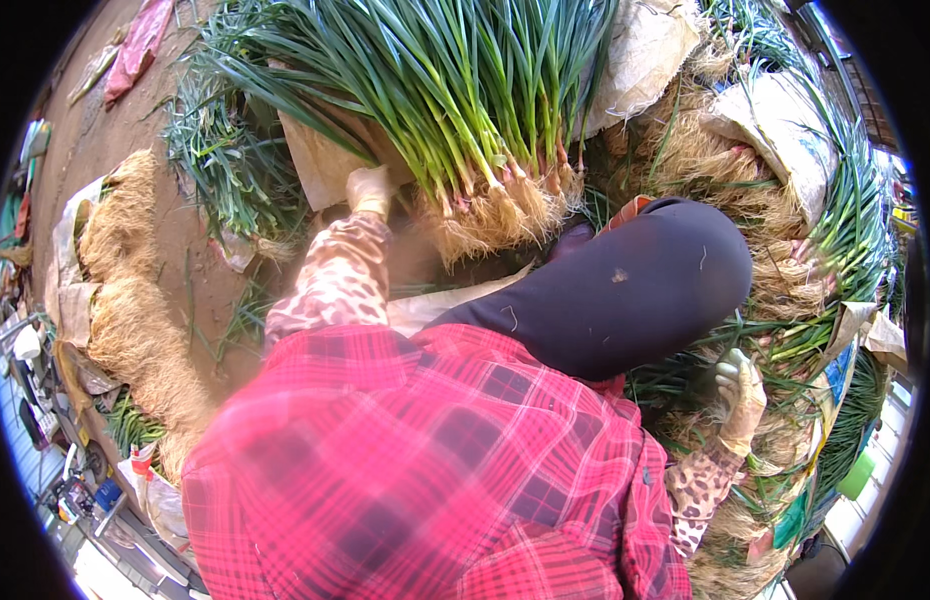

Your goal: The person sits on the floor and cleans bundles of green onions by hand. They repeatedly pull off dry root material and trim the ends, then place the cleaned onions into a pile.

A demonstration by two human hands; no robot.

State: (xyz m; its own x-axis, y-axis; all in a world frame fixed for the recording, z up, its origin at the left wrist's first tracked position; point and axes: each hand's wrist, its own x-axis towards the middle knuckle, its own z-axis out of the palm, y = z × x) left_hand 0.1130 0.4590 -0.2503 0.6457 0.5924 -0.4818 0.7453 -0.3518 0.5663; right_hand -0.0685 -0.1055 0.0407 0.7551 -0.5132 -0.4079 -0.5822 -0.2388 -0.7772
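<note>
In front of me lies a large bunch of green onions (465,112), its leaves pointing away and its pale, stringy roots towards me. My left hand (369,191), in a light glove, is at the near edge of a brown sheet (322,161), left of the roots. Its fingers are hidden, so any grip is unclear. Low on the right, my right hand (739,397) is also gloved, fingers curled, beside my bent leg (622,277). It is above loose leaves and roots, and nothing is plainly visible in it.
Stacked green onions (802,285) with root ends inward line the right side, partly under a white sack (780,135). On the left are cut leaves (232,165) and a long row of roots (134,300) on bare soil (172,262). A pink sack (138,49) lies farther off.
</note>
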